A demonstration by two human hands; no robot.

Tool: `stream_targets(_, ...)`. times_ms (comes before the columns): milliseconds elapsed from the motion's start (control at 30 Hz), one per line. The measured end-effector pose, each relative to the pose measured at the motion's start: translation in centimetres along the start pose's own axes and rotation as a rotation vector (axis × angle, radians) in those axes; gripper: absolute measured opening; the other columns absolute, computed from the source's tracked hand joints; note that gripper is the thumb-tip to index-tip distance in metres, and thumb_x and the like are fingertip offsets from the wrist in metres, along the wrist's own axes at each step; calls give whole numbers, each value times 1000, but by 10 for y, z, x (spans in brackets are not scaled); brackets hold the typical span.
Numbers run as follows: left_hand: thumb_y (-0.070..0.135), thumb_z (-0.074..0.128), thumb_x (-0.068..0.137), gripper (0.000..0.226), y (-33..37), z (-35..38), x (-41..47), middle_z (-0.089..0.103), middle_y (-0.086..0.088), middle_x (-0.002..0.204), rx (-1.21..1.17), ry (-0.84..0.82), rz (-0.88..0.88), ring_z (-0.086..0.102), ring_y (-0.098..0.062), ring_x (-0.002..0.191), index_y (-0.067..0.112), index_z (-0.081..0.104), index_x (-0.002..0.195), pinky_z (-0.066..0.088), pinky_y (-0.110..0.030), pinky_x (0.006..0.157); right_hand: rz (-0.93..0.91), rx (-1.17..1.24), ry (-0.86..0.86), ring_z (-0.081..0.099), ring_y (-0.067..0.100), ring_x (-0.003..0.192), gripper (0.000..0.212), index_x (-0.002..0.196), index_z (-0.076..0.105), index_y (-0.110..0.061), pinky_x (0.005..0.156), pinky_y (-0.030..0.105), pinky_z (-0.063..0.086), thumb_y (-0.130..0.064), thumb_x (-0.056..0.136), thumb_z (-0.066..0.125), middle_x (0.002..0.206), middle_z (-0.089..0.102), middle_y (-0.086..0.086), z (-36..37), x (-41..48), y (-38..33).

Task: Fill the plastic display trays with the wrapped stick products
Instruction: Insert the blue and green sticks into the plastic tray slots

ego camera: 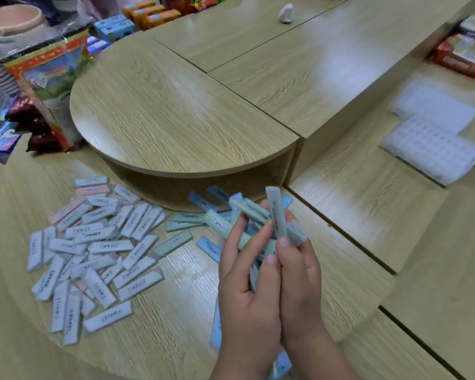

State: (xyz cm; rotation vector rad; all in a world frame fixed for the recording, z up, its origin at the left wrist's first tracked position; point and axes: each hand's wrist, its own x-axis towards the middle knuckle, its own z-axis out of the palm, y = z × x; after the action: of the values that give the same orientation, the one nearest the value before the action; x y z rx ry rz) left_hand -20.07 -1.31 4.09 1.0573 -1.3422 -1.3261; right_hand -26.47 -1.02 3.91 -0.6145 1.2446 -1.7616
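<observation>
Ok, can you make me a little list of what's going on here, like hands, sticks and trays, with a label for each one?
left hand: holding a bunch of green sticks together with the other hand
right hand: pressed against the left, fingers around the same bunch
loose pile: many grey and a few pink wrapped sticks, scattered on the lower table
blue sticks: lying near the hands on the table
plastic trays: far right, on a lower shelf, look empty
task progress: no sticks in the trays yet
</observation>
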Motion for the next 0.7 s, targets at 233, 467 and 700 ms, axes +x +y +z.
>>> stream_targets(233, 50, 52, 82, 38, 10, 99, -8, 42, 40, 141, -36, -21, 1, 38, 14, 134, 53, 68, 117, 38, -3, 96, -41, 25, 47, 64, 20, 118, 40, 119, 68, -37, 89, 27, 53, -37, 83, 53, 125, 69, 2, -83, 22, -50)
stream_targets(467, 52, 53, 79, 40, 12, 233, -12, 43, 34, 144, -23, 15, -21, 41, 15, 131, 51, 69, 116, 39, -2, 93, -58, 47, 8, 63, 20, 119, 36, 120, 68, -35, 88, 27, 53, -35, 87, 52, 125, 68, 2, -199, 65, -95)
stream_targets(700, 29, 53, 91, 34, 9, 297, 11, 43, 27, 147, -17, 68, -15, 36, 19, 131, 50, 71, 112, 35, 3, 91, -39, 44, -75, 66, 15, 114, 35, 115, 70, -37, 86, 22, 53, -33, 86, 51, 119, 71, -2, -241, 112, -120)
